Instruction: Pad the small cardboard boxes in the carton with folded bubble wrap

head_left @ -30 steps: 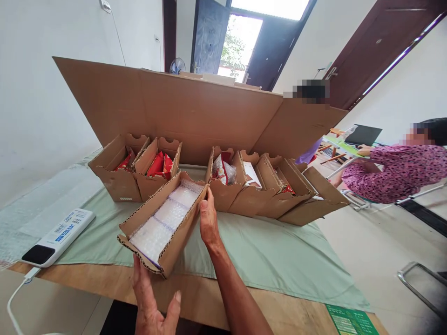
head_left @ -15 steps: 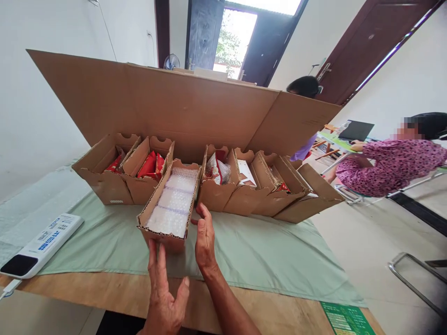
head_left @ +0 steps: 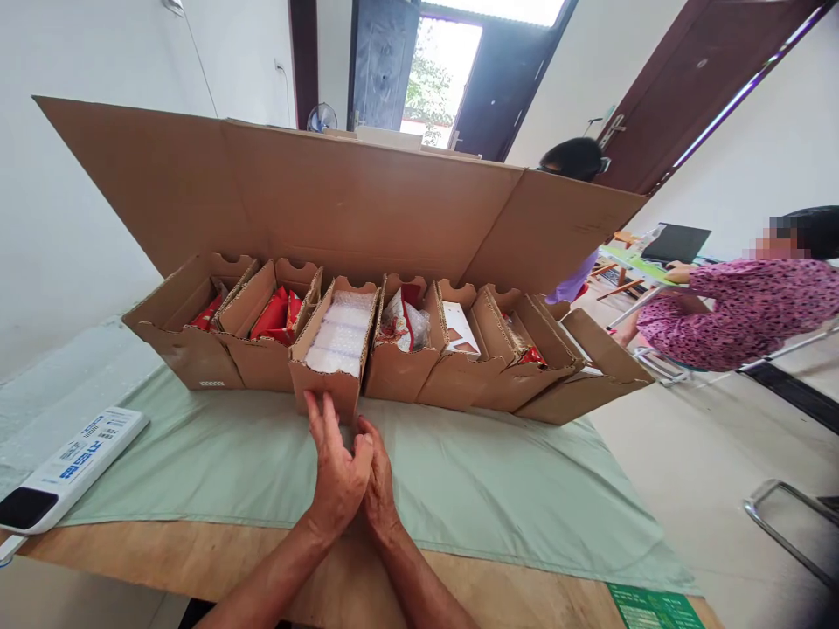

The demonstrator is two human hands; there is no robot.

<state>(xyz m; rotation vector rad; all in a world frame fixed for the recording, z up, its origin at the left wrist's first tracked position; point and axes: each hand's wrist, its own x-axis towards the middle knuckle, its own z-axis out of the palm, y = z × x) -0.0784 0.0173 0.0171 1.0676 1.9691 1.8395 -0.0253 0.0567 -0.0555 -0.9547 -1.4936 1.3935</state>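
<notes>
A narrow cardboard box (head_left: 328, 382) lined with bubble wrap (head_left: 341, 335) stands in a row of similar boxes on the green cloth (head_left: 498, 489). My left hand (head_left: 336, 467) lies flat against its front end, fingers stretched out. My right hand (head_left: 377, 479) sits right beside and partly behind the left, fingers loosely extended, near the box's lower right corner. Neither hand holds anything. The neighbouring boxes hold red packets (head_left: 279, 314) on the left and a clear bag (head_left: 407, 321) on the right.
A tall cardboard sheet (head_left: 315, 201) stands behind the row. A white power bank (head_left: 65, 467) with a cable lies at the left on the wooden table (head_left: 524, 594). A seated person (head_left: 740, 306) and another person (head_left: 577, 162) are at the right. A green card (head_left: 648, 607) lies near the table's edge.
The bubble-wrap box has slid forward from its angled position into the gap in the row. Both hands followed it and now meet at its front end.
</notes>
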